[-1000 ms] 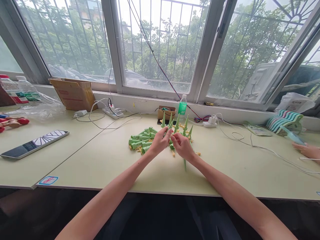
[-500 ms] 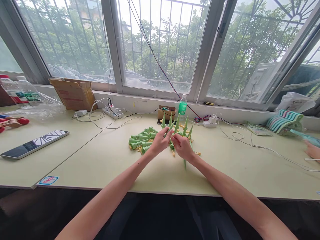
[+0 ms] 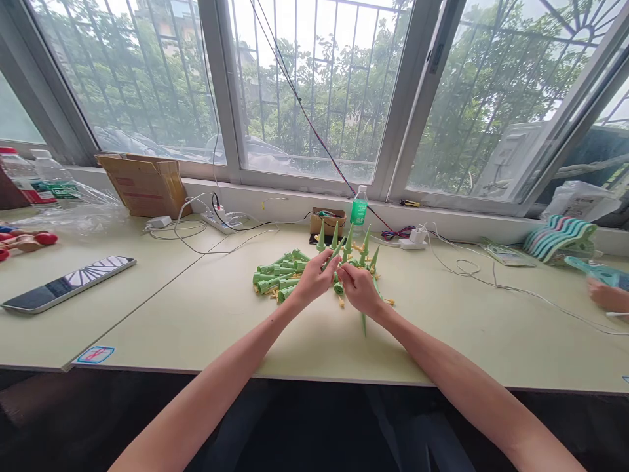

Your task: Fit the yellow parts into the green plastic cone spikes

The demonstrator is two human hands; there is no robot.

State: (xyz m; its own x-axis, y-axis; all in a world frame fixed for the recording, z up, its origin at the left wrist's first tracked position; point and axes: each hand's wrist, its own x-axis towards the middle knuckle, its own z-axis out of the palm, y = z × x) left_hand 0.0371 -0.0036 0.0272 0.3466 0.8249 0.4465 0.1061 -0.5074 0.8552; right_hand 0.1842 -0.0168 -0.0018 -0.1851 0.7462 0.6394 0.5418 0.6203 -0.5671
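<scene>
A green pointed plastic spike [image 3: 335,252] is gripped in my left hand [image 3: 314,278], its tip slanting up and away. My right hand [image 3: 362,288] is pinched closed close beside it, at the spike's lower end; what those fingers hold is hidden. Behind my hands several similar green spikes [image 3: 366,244] stand upright with small yellow parts near their bases. To the left lies a pile of green tubular pieces [image 3: 269,284], open ends toward me, with yellow bits among them. One small yellow piece [image 3: 341,302] rests on the table between my wrists. Another green tip [image 3: 363,324] pokes out below my right wrist.
A green-labelled bottle [image 3: 358,211] and a small cardboard box [image 3: 327,226] stand behind the spikes. On the left are a phone [image 3: 69,283] and a larger carton [image 3: 142,187]. Cables [image 3: 511,286] cross the table's right side, near hangers [image 3: 557,242] and another person's hand [image 3: 608,294].
My hands hold almost the same pose, with the spike still in the left. At the far right, the other person's hand and its light-blue object have shifted left.
</scene>
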